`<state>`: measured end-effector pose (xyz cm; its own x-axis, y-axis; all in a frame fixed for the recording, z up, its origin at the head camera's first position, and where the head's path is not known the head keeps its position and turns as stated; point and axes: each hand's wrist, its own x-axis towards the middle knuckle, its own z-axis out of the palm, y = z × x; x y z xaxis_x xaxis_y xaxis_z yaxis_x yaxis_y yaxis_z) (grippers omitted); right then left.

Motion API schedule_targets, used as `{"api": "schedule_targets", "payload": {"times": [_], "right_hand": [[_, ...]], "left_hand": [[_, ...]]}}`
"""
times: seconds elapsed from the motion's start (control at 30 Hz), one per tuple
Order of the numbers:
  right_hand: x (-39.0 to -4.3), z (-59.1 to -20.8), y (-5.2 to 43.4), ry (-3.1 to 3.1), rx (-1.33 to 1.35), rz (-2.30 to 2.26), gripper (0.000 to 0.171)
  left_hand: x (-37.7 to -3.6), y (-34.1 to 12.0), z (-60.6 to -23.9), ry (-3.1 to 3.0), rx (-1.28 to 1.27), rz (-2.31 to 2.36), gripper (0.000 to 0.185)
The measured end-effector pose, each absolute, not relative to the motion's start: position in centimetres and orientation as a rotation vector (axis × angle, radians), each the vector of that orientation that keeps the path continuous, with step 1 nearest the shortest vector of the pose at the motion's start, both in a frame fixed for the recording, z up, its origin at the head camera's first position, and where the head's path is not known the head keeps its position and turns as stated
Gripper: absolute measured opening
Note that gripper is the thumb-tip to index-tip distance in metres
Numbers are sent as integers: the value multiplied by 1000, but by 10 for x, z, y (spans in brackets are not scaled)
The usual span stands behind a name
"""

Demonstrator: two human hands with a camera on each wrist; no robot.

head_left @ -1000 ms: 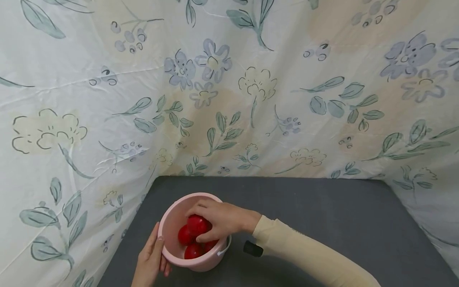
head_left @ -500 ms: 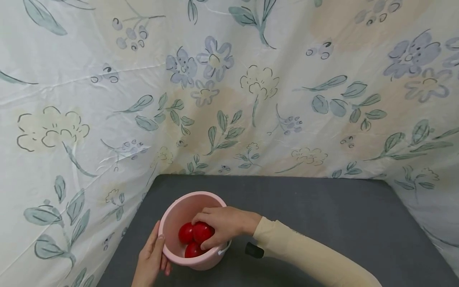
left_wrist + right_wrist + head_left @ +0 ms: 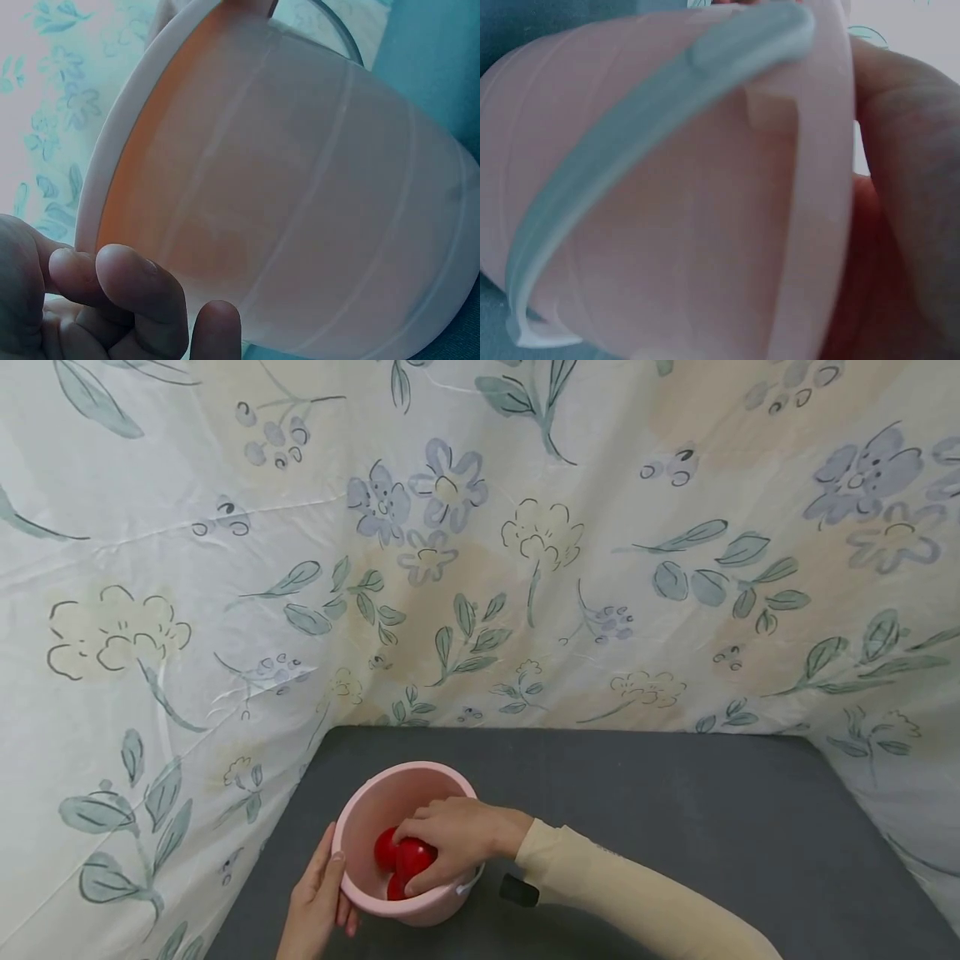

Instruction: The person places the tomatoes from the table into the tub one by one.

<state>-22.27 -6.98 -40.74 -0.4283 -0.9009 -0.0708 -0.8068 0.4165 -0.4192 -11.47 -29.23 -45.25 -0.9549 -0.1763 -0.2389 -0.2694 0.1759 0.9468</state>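
A pink bucket (image 3: 435,910) stands tilted towards me at the front left of the dark table. At its left side my left hand (image 3: 317,885) grips the rim, thumb on top; in the left wrist view the fingers (image 3: 142,292) bend against the outer wall. My right hand (image 3: 457,835) reaches over the right side into the bucket, fingers and thumb curled round a round, glossy red thing (image 3: 415,858). Another round red thing (image 3: 386,850) lies against it at the left, and part of a third (image 3: 396,888) shows below. My hand hides the bucket's right inside.
The bucket's pale handle (image 3: 630,135) hangs down on its right side. A dark grey table (image 3: 637,827) spreads to the right and back. Flower-patterned cloth (image 3: 480,635) closes in the back and sides. A small black device (image 3: 519,890) sits under the right wrist.
Inside the bucket, my right hand lets go of nothing visible but shifts lower, to the right and then back left with the red thing. The left hand keeps its place on the rim.
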Motion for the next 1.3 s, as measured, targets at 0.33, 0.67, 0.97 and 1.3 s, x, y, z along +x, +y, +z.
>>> {"api": "schedule_targets", "payload": {"times": [0.33, 0.67, 0.97, 1.3], "right_hand": [[-217, -416, -90, 2451, -1427, -339, 58], [-213, -423, -105, 2475, -1368, -256, 47], [-216, -424, -102, 2462, -1341, -206, 67], [-218, -417, -89, 2518, -1369, -261, 58]], "left_hand": [[-114, -293, -452, 2344, -426, 1928, 59], [-114, -293, -452, 2345, -393, 1952, 59], [-119, -292, -453, 2332, -341, 1956, 60], [-124, -287, -455, 2617, -493, 1564, 59]]}}
